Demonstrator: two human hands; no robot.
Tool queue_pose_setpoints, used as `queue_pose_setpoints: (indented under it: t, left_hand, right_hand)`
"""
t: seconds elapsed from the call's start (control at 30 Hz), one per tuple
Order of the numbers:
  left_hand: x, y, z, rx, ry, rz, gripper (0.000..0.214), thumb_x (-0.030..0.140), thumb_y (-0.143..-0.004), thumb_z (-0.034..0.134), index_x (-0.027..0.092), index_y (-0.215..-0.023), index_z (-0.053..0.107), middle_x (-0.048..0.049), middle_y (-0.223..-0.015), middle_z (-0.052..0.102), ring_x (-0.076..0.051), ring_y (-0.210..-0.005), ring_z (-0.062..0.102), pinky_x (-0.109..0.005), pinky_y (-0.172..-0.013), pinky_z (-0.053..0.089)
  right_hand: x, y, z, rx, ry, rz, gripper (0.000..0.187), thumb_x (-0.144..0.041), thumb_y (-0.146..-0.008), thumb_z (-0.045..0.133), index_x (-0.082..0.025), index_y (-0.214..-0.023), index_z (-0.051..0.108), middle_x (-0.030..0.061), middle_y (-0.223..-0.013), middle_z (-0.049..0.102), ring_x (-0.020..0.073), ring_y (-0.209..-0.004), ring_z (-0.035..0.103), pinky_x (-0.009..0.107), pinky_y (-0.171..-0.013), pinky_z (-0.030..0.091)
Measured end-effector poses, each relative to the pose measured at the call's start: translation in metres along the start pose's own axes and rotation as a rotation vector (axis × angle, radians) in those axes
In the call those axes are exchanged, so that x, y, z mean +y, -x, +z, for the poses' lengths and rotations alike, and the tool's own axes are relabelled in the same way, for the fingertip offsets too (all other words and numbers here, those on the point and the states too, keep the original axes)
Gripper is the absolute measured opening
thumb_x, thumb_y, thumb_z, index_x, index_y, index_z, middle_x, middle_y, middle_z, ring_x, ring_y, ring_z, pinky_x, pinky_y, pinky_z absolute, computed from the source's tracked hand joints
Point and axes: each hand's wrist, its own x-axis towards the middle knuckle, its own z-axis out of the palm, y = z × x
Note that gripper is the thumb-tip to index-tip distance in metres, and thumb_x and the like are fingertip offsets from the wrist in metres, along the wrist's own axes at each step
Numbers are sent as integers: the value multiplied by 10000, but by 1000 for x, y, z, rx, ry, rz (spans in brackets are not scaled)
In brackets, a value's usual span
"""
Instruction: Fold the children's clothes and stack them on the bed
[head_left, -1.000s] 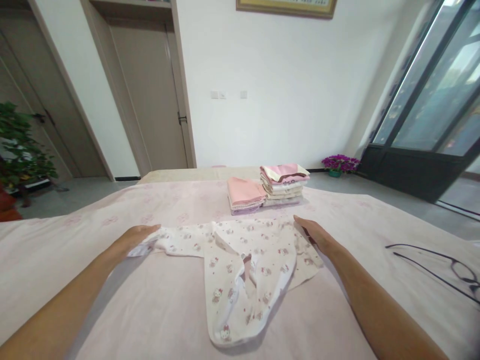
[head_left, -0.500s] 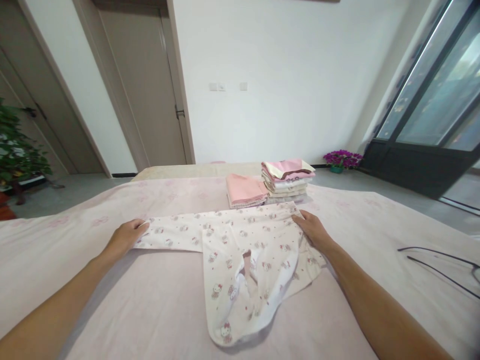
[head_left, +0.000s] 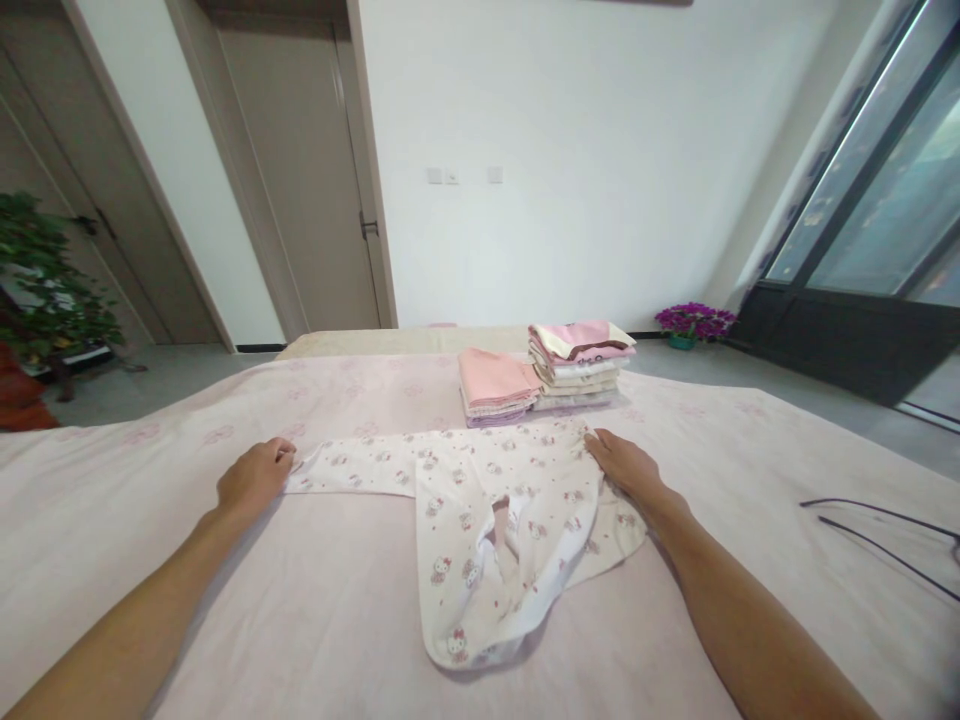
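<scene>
A white long-sleeved shirt (head_left: 457, 530) with a small cartoon-cat print lies spread on the pink bedspread (head_left: 337, 600). One of its sleeves stretches out flat to the left. At the end of that sleeve, my left hand (head_left: 259, 475) is closed, fingers curled over the cuff. My right hand (head_left: 634, 470) pinches the upper right edge of the shirt between thumb and fingers. The body of the shirt droops toward me in loose folds, with a gap in its middle. A further flap of it lies beneath my right wrist.
Just beyond the shirt stand a short pile topped by a folded peach cloth (head_left: 495, 378) and a taller stack of folded clothes (head_left: 581, 385). Eyeglasses (head_left: 885, 515) lie at the right. Behind are a door (head_left: 300, 170) and purple flowers (head_left: 694, 320).
The view has turned slightly left. My left fingers have curled in more at the cuff. The shirt's near edge sits slightly farther from me, and my right hand keeps its hold.
</scene>
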Motion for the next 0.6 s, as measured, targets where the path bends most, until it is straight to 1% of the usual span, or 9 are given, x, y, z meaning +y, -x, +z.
queue_pose_setpoints:
  t: [0.13,0.2,0.27,0.33,0.4,0.47,0.5,0.53,0.6]
  left_hand:
    - [-7,4,-8,88,-18,-141,375,297,-876,436,158,-1150,650,-190,-1163,631,-337,-967,628,-400,-716,474]
    - [-3,11,-13,150,-7,-139,403,319,-907,399,156,-1199,624,-186,-1206,609,-329,-1021,612,-422,-789,484]
    - [7,24,-15,232,39,-3,407,350,-945,340,196,-1205,612,-136,-1255,599,-287,-1101,585,-406,-909,464]
    - [22,40,-12,222,110,257,400,382,-959,316,218,-1142,631,-86,-1227,631,-233,-1123,580,-341,-996,425]
    - [34,52,-7,93,157,535,402,414,-953,334,218,-1101,653,-70,-1187,666,-211,-1129,584,-298,-1045,389]
    - [40,58,-3,-40,137,663,411,431,-937,369,220,-1138,658,-70,-1245,657,-219,-1215,541,-305,-1104,329]
    - [39,57,-1,-60,107,634,422,431,-927,383,216,-1172,650,-77,-1292,636,-236,-1266,503,-336,-1129,297]
    - [37,56,-1,-58,67,540,438,435,-915,394,209,-1202,637,-91,-1326,616,-264,-1297,472,-390,-1139,278]
    - [31,51,-3,-16,-19,266,477,450,-895,404,171,-1213,622,-155,-1333,595,-357,-1298,448,-543,-1100,276]
  right_hand:
    - [2,-2,0,-27,-29,-43,506,-516,-986,210,-241,-1209,572,120,-1212,667,281,-1124,610,391,-912,424]
    - [5,-3,0,-36,-66,-74,491,-506,-988,231,-240,-1246,553,116,-1247,653,270,-1161,593,381,-947,414]
    - [7,-3,2,-35,-98,-103,483,-490,-988,261,-228,-1295,526,119,-1295,627,262,-1198,570,373,-980,400]
    - [10,-4,6,-28,-121,-125,487,-475,-985,290,-216,-1341,497,121,-1336,599,256,-1225,552,366,-1006,386]
    - [11,-3,9,-16,-135,-136,495,-469,-981,315,-213,-1373,477,118,-1362,579,248,-1244,538,357,-1027,374]
    - [12,-3,11,-6,-145,-138,501,-463,-980,328,-213,-1391,465,113,-1375,568,239,-1264,523,347,-1046,362]
    - [13,-2,12,-3,-148,-134,505,-462,-978,333,-210,-1395,463,113,-1380,564,239,-1274,515,348,-1056,356]
    - [13,-2,11,-3,-154,-129,508,-462,-976,339,-205,-1395,467,115,-1383,561,243,-1282,508,352,-1064,351]
    - [14,-1,9,-17,-181,-135,510,-463,-968,357,-194,-1379,490,124,-1382,561,259,-1287,504,372,-1076,350]
